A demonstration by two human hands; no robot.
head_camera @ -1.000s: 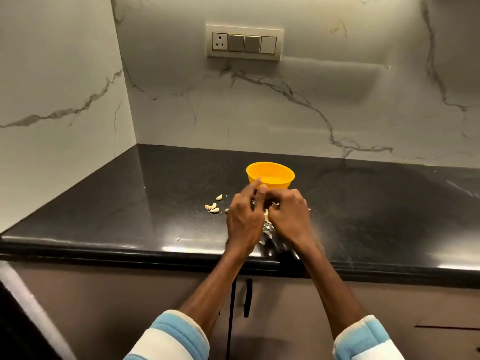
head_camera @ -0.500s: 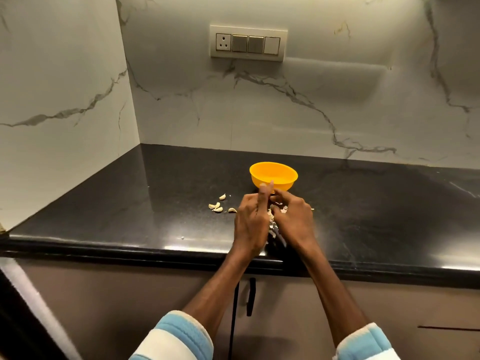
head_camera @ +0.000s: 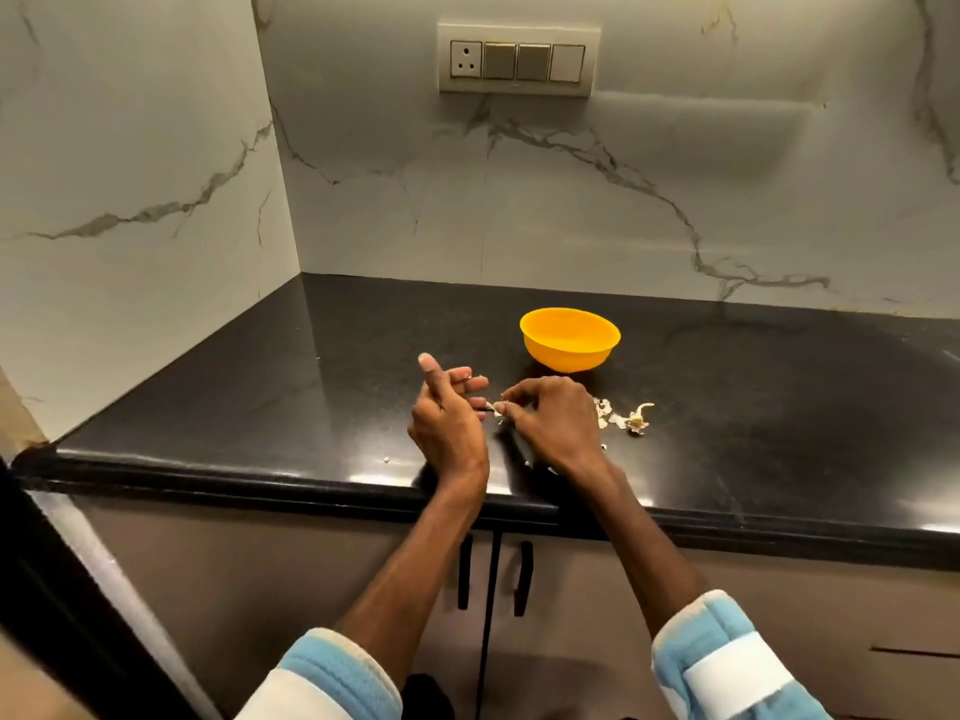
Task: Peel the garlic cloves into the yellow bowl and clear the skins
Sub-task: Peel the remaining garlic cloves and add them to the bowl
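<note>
Both hands were over the front part of the black bench (head_camera: 260,397), close together but not touching. Left hand (head_camera: 449,418) had a wide grip: thumb up, fingers mostly straight and spread toward the right hand, holding nothing that I could see. A pale scrap (head_camera: 481,378) sat right at its fingertips; couldn't tell if it touched them or just lay on the bench behind. Right hand (head_camera: 553,426) had a narrow grip, knuckles up, fingers curled, tips pinching a small garlic piece (head_camera: 497,407) low over the bench in the gap between the hands; too small to tell whether clove or skin. Yellow bowl (head_camera: 569,353) stood upright on the bench just behind the right hand, apart from it; its near wall hid most of the inside. Loose skins (head_camera: 631,419) lay in a small pile on the bench just right of the right hand, in front of the bowl. One crumb (head_camera: 386,459) lay near the bench edge, left of the left wrist. Switch panel (head_camera: 519,58) was on the marble wall above, cabinet handles (head_camera: 522,579) under the bench between the forearms.
</note>
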